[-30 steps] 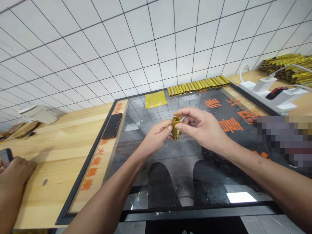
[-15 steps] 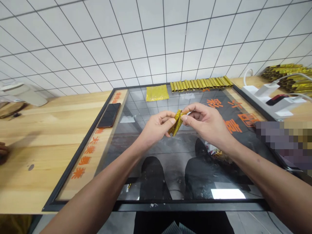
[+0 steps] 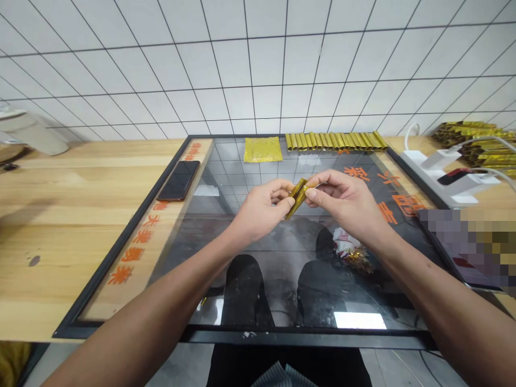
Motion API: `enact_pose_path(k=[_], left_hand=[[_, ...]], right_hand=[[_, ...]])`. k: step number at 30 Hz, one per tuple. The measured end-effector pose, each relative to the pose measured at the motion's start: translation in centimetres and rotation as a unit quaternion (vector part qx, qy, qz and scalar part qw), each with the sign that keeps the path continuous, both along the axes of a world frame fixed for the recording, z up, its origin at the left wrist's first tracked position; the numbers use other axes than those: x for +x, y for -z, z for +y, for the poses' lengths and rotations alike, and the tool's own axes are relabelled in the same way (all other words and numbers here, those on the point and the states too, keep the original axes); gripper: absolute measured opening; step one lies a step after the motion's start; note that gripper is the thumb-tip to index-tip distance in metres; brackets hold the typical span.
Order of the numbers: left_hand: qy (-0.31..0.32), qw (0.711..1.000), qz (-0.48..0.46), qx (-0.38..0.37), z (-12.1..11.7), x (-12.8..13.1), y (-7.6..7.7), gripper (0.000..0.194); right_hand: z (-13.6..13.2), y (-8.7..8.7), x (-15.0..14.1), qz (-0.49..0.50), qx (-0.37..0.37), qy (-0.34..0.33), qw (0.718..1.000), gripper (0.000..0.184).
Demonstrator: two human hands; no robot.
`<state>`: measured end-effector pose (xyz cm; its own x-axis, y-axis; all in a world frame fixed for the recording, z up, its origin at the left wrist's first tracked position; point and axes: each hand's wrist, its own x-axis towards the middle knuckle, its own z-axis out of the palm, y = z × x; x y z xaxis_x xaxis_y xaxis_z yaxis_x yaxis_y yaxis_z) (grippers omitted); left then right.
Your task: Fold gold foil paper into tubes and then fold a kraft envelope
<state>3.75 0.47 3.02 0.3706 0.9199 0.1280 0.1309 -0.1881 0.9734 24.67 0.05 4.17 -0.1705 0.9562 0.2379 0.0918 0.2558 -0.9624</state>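
A narrow piece of gold foil (image 3: 297, 199), folded or rolled and tilted, is pinched between my left hand (image 3: 262, 208) and my right hand (image 3: 342, 199). Fingertips of both hands press on it, hiding part of it. Both hands hang above a glass-topped table (image 3: 226, 177) with orange characters under the glass. Beyond them, a neat row of gold foil tubes (image 3: 335, 142) lies along the far edge of the glass, next to a flat yellow-gold foil sheet (image 3: 262, 149).
A black phone (image 3: 178, 180) lies on the glass's left border. A power strip with chargers (image 3: 443, 172) and a heap of gold tubes (image 3: 473, 142) sit at right on the wooden tabletop (image 3: 68, 215). A pixelated patch (image 3: 467, 247) covers the right side.
The foil piece has gone from upright to tilted and looks flatter. The view has tilted upward, and a second person's hand at the left edge has gone from view.
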Motion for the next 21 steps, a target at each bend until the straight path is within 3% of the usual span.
enact_pose_path(k=[15,21], left_hand=[[-0.002,1.0,0.009,0.03,-0.3,0.2,-0.22,0.016],[0.009,1.0,-0.002,-0.006,-0.4,0.26,-0.51,0.014]], right_hand=[[-0.08,-0.27,0.05,-0.018,-0.009,0.01,1.0,0.043],[-0.14,-0.22,0.08,-0.019,-0.016,0.016,1.0,0.032]])
